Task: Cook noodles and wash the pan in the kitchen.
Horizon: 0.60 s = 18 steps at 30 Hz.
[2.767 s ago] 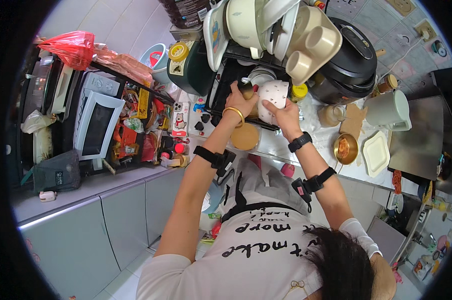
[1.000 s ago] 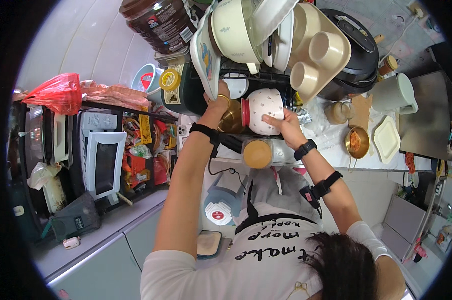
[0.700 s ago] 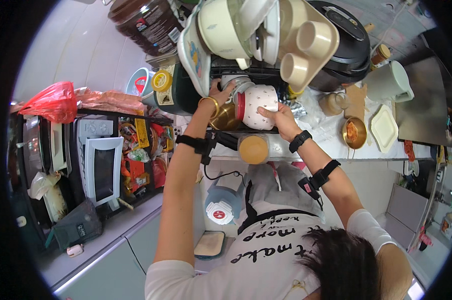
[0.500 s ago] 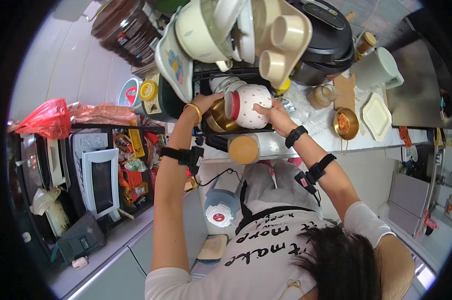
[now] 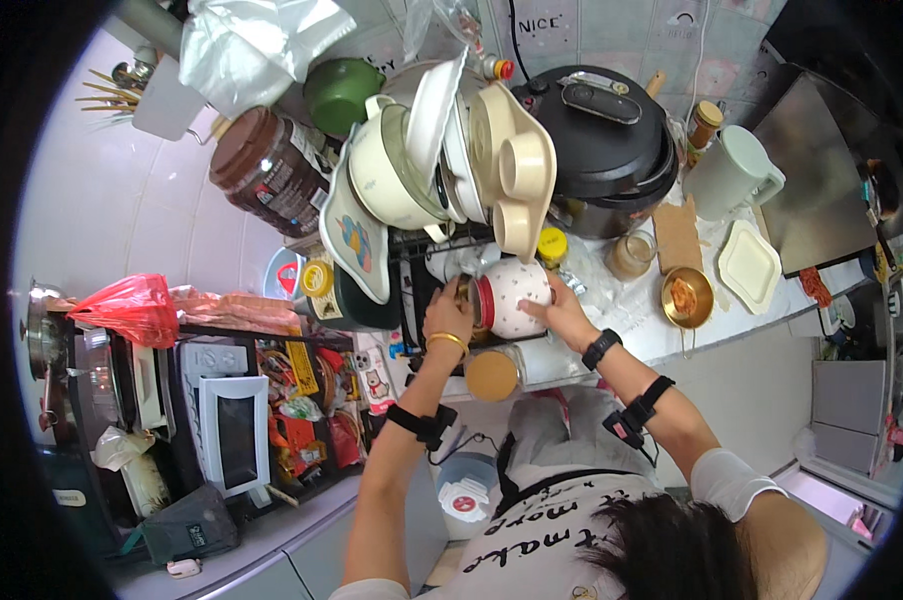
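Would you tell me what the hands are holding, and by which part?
Both hands hold the white dotted jar, which lies on its side: the left hand at its mouth end, the right hand on its body.

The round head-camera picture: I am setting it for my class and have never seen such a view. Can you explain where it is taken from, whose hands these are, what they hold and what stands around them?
It comes from a wide fisheye camera worn on a person's head, looking down, so straight edges bend near the rim. The two forearms rising from the lower edge are the wearer's own.

The left hand and right hand together hold a white patterned jar tipped on its side over a crowded kitchen counter.

Around it: a dish rack stacked with bowls and plates, a black cooker, a pale jug, a small brass bowl and a cork-lidded jar.
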Tool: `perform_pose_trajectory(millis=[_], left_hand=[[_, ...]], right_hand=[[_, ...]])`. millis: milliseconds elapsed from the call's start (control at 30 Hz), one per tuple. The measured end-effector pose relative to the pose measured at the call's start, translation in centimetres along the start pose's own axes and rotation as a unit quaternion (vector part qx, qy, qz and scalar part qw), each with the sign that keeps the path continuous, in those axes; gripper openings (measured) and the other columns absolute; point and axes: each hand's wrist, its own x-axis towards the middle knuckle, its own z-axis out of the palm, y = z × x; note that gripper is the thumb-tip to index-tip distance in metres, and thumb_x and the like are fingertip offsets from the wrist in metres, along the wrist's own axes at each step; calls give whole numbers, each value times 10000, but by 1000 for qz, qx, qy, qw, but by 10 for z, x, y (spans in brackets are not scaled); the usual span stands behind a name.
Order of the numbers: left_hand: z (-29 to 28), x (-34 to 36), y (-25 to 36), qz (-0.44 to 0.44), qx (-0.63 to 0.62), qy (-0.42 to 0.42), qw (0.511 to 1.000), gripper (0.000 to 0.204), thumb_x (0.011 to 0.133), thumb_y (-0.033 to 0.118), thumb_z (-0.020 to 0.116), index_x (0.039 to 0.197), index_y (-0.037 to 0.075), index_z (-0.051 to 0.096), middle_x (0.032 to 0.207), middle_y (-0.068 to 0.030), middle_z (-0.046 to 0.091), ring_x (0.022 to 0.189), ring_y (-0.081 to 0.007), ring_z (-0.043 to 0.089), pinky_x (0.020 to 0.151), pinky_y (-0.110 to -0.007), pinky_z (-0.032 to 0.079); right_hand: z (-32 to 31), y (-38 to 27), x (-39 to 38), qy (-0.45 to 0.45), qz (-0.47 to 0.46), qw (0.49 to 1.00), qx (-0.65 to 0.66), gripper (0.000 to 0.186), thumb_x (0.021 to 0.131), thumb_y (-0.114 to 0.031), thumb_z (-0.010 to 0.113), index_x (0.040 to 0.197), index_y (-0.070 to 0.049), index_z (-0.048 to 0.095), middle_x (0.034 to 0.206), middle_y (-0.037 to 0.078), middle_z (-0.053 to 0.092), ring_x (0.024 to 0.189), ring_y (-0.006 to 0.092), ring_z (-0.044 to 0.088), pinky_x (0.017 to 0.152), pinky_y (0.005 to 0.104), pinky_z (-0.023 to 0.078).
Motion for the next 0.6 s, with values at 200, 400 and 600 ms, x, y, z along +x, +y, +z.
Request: perform_pose_trajectory(millis=[200, 400, 600], left_hand=[[-16, -15, 38, 60, 123, -4, 991, 431, 859, 340, 534, 1255, 170, 560, 1269, -185, 546, 983, -392, 622, 769, -478, 538], [20, -32, 53, 56, 122, -4, 991, 574, 924, 473, 422, 1392, 146, 369, 1415, -203, 375, 1202, -500, 418, 907, -531, 454], [20, -40, 21, 82, -195, 98, 972, 736, 850, 294, 642, 1411, 14, 256, 1451, -309, 161, 1360, -441, 180, 1104, -418, 225]], right_hand=[[21, 5, -5, 13, 8, 999, -50, 719, 791, -82, 719, 1380, 7, 317, 1233, 151, 550, 1121, 227, 541, 961, 337, 435], [1, 31, 6, 30, -80, 983, -162, 819, 802, -311, 715, 1395, 43, 276, 1169, 206, 575, 1031, 282, 588, 900, 328, 459], [-22, 0, -37, 60, 3, 977, -205, 844, 786, -323, 741, 1404, 33, 289, 962, 103, 604, 811, 162, 601, 725, 282, 499]])
